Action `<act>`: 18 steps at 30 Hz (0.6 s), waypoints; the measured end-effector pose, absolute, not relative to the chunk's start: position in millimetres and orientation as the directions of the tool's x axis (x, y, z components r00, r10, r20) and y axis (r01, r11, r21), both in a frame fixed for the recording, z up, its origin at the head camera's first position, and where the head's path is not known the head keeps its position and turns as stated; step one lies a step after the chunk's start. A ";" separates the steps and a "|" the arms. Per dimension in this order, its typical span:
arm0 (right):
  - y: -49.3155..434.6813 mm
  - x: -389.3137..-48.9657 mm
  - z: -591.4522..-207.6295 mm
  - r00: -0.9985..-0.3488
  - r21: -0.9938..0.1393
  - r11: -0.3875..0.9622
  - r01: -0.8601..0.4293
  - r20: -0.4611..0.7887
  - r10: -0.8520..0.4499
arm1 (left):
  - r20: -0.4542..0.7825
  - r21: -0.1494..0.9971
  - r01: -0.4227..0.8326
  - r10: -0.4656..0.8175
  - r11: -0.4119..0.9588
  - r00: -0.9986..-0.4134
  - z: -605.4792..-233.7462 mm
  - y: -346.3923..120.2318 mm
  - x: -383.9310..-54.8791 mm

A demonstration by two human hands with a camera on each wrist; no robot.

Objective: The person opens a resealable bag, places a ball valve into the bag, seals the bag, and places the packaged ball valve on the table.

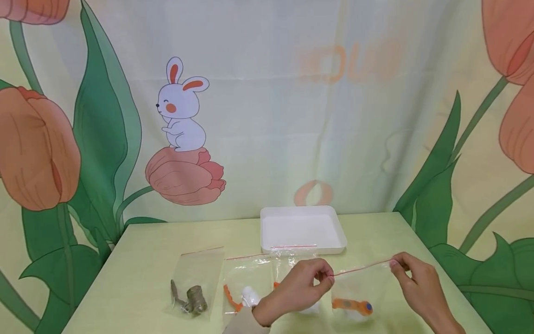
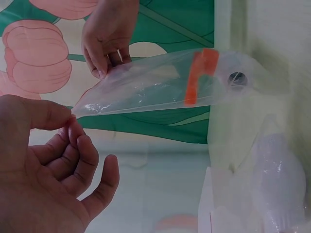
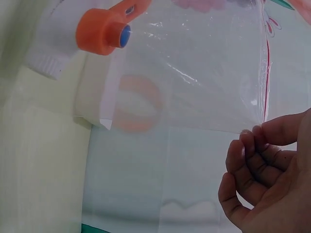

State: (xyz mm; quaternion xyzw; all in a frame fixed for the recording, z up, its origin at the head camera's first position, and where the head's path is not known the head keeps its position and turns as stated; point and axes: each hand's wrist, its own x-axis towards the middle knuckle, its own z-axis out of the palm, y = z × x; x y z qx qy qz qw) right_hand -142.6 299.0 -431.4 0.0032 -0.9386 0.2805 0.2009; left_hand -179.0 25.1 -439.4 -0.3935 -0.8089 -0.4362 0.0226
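Observation:
A clear zip bag (image 1: pixel 354 283) with a red seal line is stretched between both hands. My left hand (image 1: pixel 300 285) pinches one top corner between thumb and index finger, its other fingers loosely bent. At the opposite corner my right hand (image 1: pixel 421 287) pinches the bag the same way. Low in the bag lie an orange piece (image 1: pixel 348 305) with a blue round end and a whitish part. From the right wrist view, the orange piece (image 3: pixel 97 31) looks like a ring with a short tube, beside the white part (image 3: pixel 56 39). The seal edge runs taut from hand to hand.
Left on the table is a zip bag (image 1: pixel 204 266) holding dark brown-grey pieces. Next to it, another bag (image 1: pixel 248 266) contains an orange strip and a white piece. A third bag (image 1: pixel 292 255) is partly hidden by my left hand. Behind stands a white tray (image 1: pixel 300 229).

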 end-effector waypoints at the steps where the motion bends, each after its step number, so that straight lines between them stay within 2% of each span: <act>1: 299.6 -144.3 -433.4 -0.926 -0.528 0.842 -0.113 0.364 0.104 | 0.378 0.686 0.657 0.618 0.314 -0.690 -440.5 25.4 -179.6; 6: 302.0 -153.4 -443.5 -0.934 -0.528 0.842 -0.111 0.345 0.094 | 0.371 0.675 0.653 0.606 0.344 -0.704 -444.0 27.1 -184.6; 18: 304.1 -180.5 -450.4 -0.879 -0.474 0.855 -0.210 0.474 0.047 | 0.417 0.616 0.648 0.513 0.448 -0.750 -449.8 29.9 -208.5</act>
